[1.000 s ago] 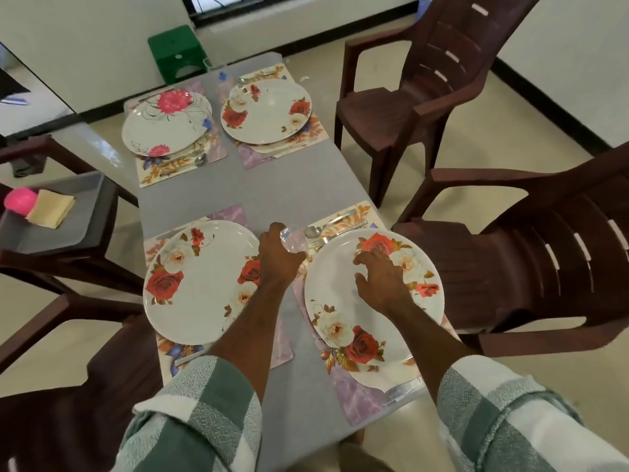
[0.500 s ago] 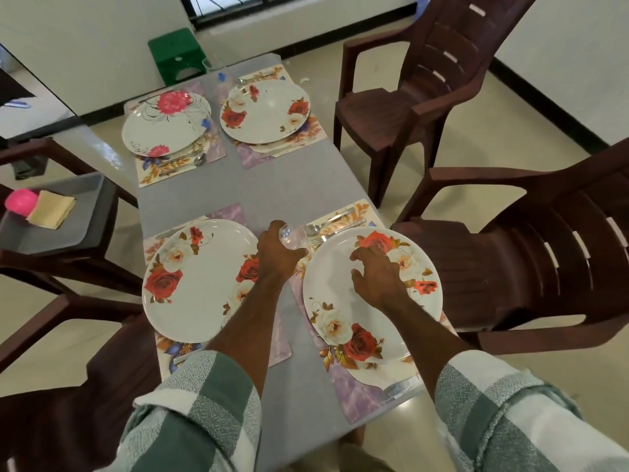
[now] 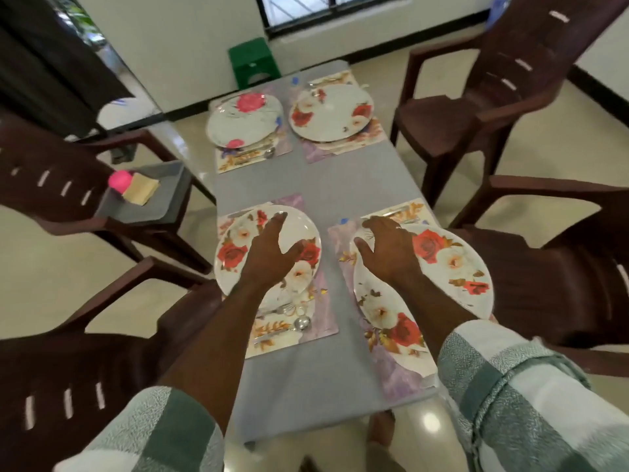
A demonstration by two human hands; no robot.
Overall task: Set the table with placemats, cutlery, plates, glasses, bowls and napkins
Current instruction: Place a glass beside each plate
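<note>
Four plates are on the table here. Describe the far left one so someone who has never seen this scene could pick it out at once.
Start at the grey table and go to its far end, by the green stool. Two plates sit there side by side; take the far left plate. It alone carries bright pink flowers, while the other three plates carry red roses.

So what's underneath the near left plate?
The plate sits on a floral placemat. A spoon and other cutlery poke out at its near edge. The left hand hovers over the plate, and whatever lies under the plate's middle is hidden.
</note>
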